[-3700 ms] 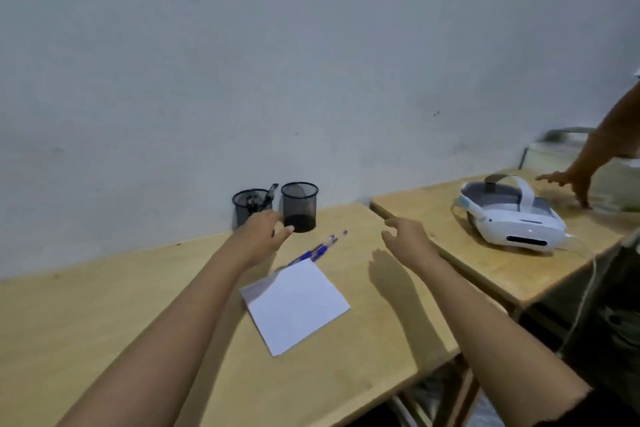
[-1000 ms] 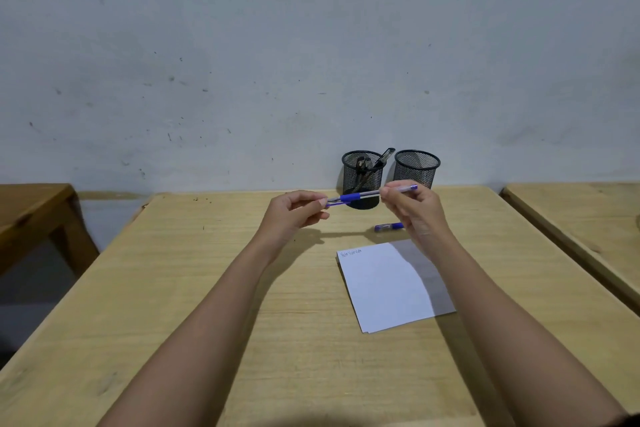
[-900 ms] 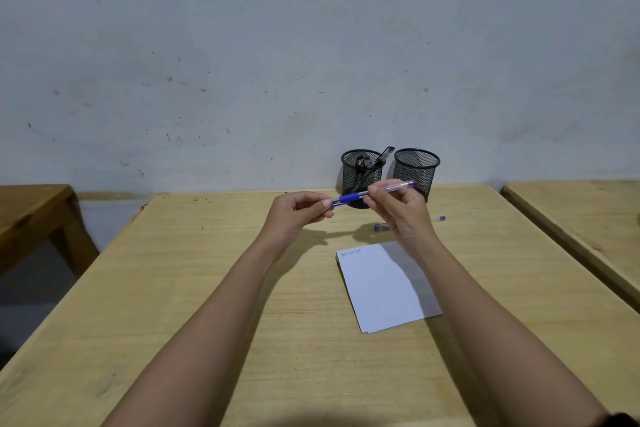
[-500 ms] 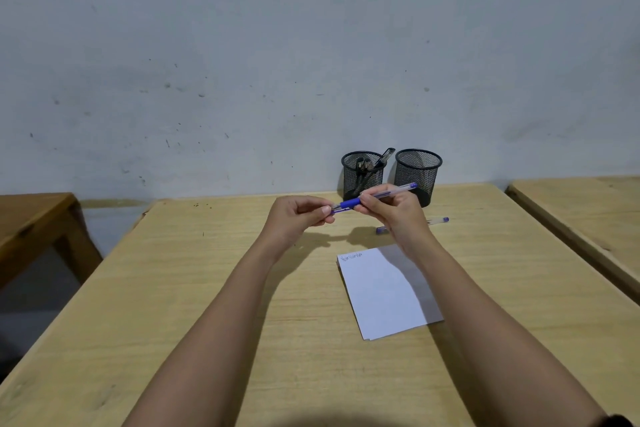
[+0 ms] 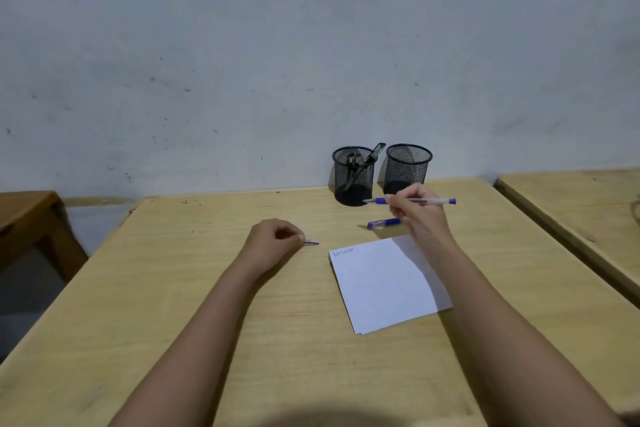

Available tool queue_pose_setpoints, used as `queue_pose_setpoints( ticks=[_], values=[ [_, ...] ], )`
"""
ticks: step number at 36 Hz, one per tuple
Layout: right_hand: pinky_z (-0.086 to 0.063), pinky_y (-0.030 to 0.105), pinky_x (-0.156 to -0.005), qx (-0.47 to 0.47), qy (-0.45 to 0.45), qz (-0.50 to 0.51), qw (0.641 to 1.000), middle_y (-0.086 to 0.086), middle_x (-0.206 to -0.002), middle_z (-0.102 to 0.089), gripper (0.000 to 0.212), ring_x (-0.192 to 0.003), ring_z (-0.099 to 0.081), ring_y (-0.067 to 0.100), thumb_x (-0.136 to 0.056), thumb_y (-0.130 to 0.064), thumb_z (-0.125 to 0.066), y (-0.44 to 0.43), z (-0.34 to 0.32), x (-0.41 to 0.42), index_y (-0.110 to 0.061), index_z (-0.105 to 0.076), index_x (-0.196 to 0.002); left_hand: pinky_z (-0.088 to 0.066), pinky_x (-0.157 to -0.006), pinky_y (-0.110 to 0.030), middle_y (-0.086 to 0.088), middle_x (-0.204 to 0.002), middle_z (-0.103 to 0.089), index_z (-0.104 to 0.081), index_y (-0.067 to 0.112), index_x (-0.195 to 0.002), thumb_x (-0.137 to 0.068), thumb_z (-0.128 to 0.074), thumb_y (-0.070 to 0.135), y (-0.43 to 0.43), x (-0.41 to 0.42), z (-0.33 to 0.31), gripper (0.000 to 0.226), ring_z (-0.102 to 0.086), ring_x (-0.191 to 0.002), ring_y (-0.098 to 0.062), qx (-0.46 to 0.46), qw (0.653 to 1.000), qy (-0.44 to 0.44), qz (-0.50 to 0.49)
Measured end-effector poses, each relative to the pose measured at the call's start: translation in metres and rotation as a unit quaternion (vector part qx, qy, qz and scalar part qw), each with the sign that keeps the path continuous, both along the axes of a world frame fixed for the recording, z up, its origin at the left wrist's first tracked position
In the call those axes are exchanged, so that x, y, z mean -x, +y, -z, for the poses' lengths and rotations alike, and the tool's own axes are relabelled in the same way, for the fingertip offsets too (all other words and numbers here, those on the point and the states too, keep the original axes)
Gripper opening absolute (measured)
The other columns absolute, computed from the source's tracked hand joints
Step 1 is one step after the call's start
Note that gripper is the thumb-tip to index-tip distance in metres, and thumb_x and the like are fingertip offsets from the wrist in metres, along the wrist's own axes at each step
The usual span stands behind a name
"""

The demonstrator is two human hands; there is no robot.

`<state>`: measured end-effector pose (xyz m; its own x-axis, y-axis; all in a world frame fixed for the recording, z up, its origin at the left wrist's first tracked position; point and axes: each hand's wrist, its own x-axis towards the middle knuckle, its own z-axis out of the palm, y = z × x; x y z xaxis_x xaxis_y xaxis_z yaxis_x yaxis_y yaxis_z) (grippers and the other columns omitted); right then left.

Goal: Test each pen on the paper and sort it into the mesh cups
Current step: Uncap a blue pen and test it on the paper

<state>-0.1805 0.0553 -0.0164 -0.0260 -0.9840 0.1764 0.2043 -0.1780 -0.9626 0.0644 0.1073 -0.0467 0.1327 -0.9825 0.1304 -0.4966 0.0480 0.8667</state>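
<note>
My right hand holds an uncapped blue pen level above the table, tip pointing left toward the mesh cups. My left hand rests low on the table, fingers closed on the pen's blue cap, whose end sticks out to the right. A second blue pen lies on the table just behind the white paper, which carries a short scribble at its top left corner. The left mesh cup holds several dark pens. The right mesh cup looks empty.
The wooden table stands against a grey wall. Another wooden table sits close on the right across a narrow gap. A darker wooden table is at the left.
My hands have pulled apart: the cap came off the pen. My left hand moved down to the table with the cap, and my right hand kept the pen near the cups.
</note>
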Motion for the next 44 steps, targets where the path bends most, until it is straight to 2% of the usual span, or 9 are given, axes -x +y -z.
queue_pose_setpoints(
  ticks=[4, 10, 14, 19, 25, 29, 33, 39, 44],
  values=[
    [-0.045, 0.017, -0.049, -0.016, 0.025, -0.026, 0.999, 0.009, -0.06, -0.054, 0.022, -0.051, -0.051, 0.013, -0.085, 0.005, -0.056, 0.005, 0.002, -0.006, -0.008, -0.051, -0.068, -0.042, -0.069, -0.014, 0.003, -0.088, -0.067, -0.072, 0.02, -0.078, -0.081, -0.07, 0.018, -0.001, -0.002, 0.006, 0.004, -0.06, -0.084, -0.011, 0.009, 0.999, -0.05, -0.001],
    [-0.056, 0.017, -0.068, -0.048, 0.023, -0.08, 0.995, 0.016, -0.076, -0.065, 0.015, -0.063, -0.064, 0.012, -0.09, 0.0, -0.052, 0.009, 0.007, -0.017, 0.008, -0.064, -0.096, -0.04, -0.066, -0.006, 0.001, -0.088, -0.067, -0.074, 0.016, -0.089, -0.079, -0.072, 0.02, -0.004, -0.003, 0.005, 0.011, -0.058, -0.081, -0.007, 0.019, 0.997, -0.069, 0.003],
    [-0.055, 0.019, -0.072, -0.045, -0.008, -0.076, 0.996, 0.013, -0.074, -0.066, 0.009, -0.066, -0.064, 0.014, -0.086, 0.0, -0.058, 0.014, 0.009, -0.023, 0.003, -0.066, -0.088, -0.039, -0.069, -0.011, -0.002, -0.094, -0.065, -0.072, 0.013, -0.095, -0.081, -0.071, 0.02, -0.008, -0.002, 0.004, 0.016, -0.056, -0.081, -0.008, 0.031, 0.993, -0.109, 0.01],
    [-0.048, 0.019, -0.064, -0.009, -0.004, -0.053, 0.999, 0.012, -0.076, -0.064, 0.007, -0.067, -0.056, 0.014, -0.077, 0.001, -0.069, 0.018, 0.012, -0.027, -0.002, -0.067, -0.083, -0.034, -0.071, 0.004, -0.002, -0.113, -0.056, -0.063, 0.007, -0.115, -0.088, -0.062, 0.02, -0.001, 0.01, -0.005, 0.03, -0.048, -0.102, -0.007, 0.061, 0.984, -0.164, 0.011],
    [-0.045, 0.017, -0.058, -0.022, -0.028, -0.054, 0.998, 0.009, -0.068, -0.061, 0.014, -0.059, -0.053, 0.013, -0.079, 0.003, -0.065, 0.014, 0.016, -0.031, -0.008, -0.064, -0.071, -0.039, -0.094, -0.02, 0.011, -0.12, -0.055, -0.06, 0.02, -0.118, -0.092, -0.049, 0.029, 0.036, 0.049, -0.013, 0.029, -0.046, -0.116, -0.004, 0.119, 0.971, -0.199, 0.054],
    [-0.049, 0.014, -0.054, -0.048, -0.084, -0.061, 0.993, 0.009, -0.064, -0.061, 0.013, -0.056, -0.056, 0.012, -0.083, 0.004, -0.06, 0.014, 0.015, -0.033, -0.005, -0.062, -0.074, -0.045, -0.085, -0.033, 0.006, -0.108, -0.058, -0.058, 0.014, -0.096, -0.094, -0.044, 0.037, 0.051, 0.063, -0.005, 0.027, -0.051, -0.105, -0.012, 0.102, 0.943, -0.28, 0.147],
    [-0.049, 0.015, -0.054, -0.051, -0.071, -0.057, 0.994, 0.008, -0.062, -0.061, 0.012, -0.054, -0.057, 0.011, -0.082, 0.003, -0.063, 0.012, 0.016, -0.032, -0.005, -0.062, -0.073, -0.029, -0.106, -0.025, 0.005, -0.152, -0.032, -0.045, 0.018, -0.136, -0.097, -0.041, 0.041, 0.047, 0.06, 0.004, 0.046, -0.027, -0.139, -0.008, 0.054, 0.934, -0.316, 0.155],
    [-0.046, 0.018, -0.054, -0.071, 0.029, -0.037, 0.996, 0.009, -0.064, -0.06, 0.021, -0.056, -0.056, 0.014, -0.07, 0.002, -0.074, 0.006, 0.023, -0.034, -0.011, -0.059, -0.066, -0.022, -0.111, -0.024, 0.008, -0.157, -0.02, -0.029, 0.022, -0.146, -0.098, -0.036, 0.042, 0.043, 0.058, 0.01, 0.052, -0.014, -0.144, -0.005, 0.001, 0.934, -0.313, 0.174],
    [-0.039, 0.017, -0.04, -0.089, -0.002, -0.042, 0.995, 0.015, -0.059, -0.055, 0.026, -0.044, -0.047, 0.014, -0.074, 0.012, -0.064, 0.004, 0.028, -0.04, -0.007, -0.051, -0.062, -0.005, -0.116, -0.021, 0.01, -0.159, -0.005, -0.016, 0.023, -0.149, -0.099, -0.031, 0.043, 0.044, 0.054, 0.017, 0.056, 0.0, -0.145, -0.004, -0.013, 0.926, -0.318, 0.205]
  ],
)
